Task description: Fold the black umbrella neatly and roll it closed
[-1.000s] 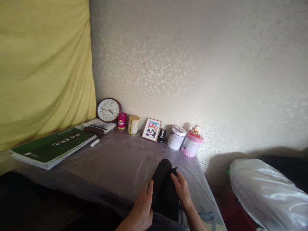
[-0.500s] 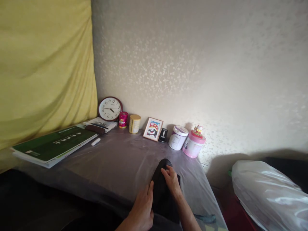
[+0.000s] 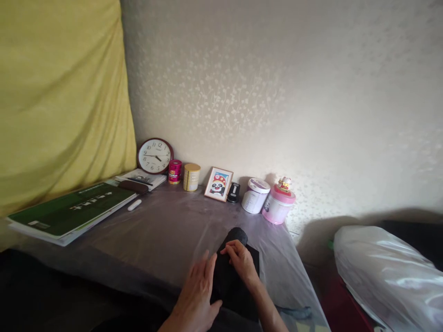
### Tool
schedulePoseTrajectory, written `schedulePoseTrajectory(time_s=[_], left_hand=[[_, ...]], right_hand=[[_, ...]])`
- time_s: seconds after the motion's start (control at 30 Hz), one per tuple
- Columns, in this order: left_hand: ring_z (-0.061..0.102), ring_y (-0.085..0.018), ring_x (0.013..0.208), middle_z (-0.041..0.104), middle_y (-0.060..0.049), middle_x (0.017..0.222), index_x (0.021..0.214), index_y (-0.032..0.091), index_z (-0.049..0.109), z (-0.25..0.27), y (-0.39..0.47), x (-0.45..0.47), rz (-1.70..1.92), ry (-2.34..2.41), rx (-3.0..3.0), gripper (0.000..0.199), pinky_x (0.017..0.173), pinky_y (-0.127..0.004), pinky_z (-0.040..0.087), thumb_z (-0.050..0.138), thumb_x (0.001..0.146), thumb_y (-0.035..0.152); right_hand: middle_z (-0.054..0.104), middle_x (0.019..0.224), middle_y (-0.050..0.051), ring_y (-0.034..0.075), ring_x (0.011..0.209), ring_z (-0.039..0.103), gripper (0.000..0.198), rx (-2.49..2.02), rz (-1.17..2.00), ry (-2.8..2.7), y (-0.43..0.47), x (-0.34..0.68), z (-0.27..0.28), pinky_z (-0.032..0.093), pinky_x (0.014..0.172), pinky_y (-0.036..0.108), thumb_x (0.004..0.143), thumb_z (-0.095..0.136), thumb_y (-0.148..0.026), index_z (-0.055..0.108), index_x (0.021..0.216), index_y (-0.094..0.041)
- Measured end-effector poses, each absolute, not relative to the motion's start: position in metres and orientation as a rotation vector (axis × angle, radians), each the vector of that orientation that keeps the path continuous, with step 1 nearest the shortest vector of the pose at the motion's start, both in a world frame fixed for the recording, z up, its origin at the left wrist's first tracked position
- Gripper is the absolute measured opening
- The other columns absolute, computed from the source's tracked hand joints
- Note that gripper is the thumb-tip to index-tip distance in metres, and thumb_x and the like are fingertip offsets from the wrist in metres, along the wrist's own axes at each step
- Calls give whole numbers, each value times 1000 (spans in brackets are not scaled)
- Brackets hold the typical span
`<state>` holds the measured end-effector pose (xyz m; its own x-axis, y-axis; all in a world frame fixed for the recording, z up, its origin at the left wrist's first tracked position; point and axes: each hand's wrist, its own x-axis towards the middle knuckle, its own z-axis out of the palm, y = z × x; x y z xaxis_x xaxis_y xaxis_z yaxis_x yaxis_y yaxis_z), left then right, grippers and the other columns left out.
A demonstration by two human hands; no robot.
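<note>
the left hand (image 3: 198, 291) lies loosely open beside the black cloth (image 3: 229, 288) on the worktop (image 3: 162, 235). the right hand (image 3: 242, 263) curls over it; i cannot tell if it grips.

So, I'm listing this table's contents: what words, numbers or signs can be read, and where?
"1" to "12": clock.
Too small or blurred to read: small dial print; lettering on the green book; labels on the magenta can, yellow can, white tub and pink tub; sign in the panda picture.
No text visible on the black item.
</note>
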<state>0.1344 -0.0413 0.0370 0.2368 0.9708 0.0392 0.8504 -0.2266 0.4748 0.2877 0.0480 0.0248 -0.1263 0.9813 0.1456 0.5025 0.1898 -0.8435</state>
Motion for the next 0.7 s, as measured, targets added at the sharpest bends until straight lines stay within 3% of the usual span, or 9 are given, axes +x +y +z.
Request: schedulePoseTrajectory(time_s=[0.1,0.27,0.4,0.57,0.7], left_hand=[[10,-25,138,5,-6,152,141,22,12,39,-40,138,479,1615,2276,89,112,-46,18,57,64,19],[11,-25,138,14,-10,150,141,12,14,16,-35,146,371,1515,2325,80,112,-46,17,48,69,16],[15,-23,137,12,-13,150,140,8,14,-3,-34,151,351,1545,2285,75,111,-40,23,42,71,9],[14,-23,137,11,-12,150,141,11,12,-13,-31,155,362,1550,2262,81,111,-39,23,44,67,5],[16,-23,137,14,-11,150,141,12,12,-11,-30,153,347,1535,2198,80,110,-37,23,44,68,6]], right_hand=[[71,77,1,16,68,64,19,-1411,720,-1812,44,284,28,46,64,26,86,43,-35,56,85,-22],[71,80,0,16,77,65,18,-1341,588,-1928,34,281,32,46,72,26,89,42,-29,59,92,-22],[70,85,1,16,84,60,20,-1171,304,-2146,27,285,31,44,80,29,89,46,-24,66,89,-24],[70,98,2,18,108,53,22,-1049,168,-2230,43,296,20,34,99,38,90,46,-23,67,90,-23],[70,98,2,18,111,52,28,-1159,160,-2221,69,301,14,25,104,43,92,40,-22,68,89,-24]])
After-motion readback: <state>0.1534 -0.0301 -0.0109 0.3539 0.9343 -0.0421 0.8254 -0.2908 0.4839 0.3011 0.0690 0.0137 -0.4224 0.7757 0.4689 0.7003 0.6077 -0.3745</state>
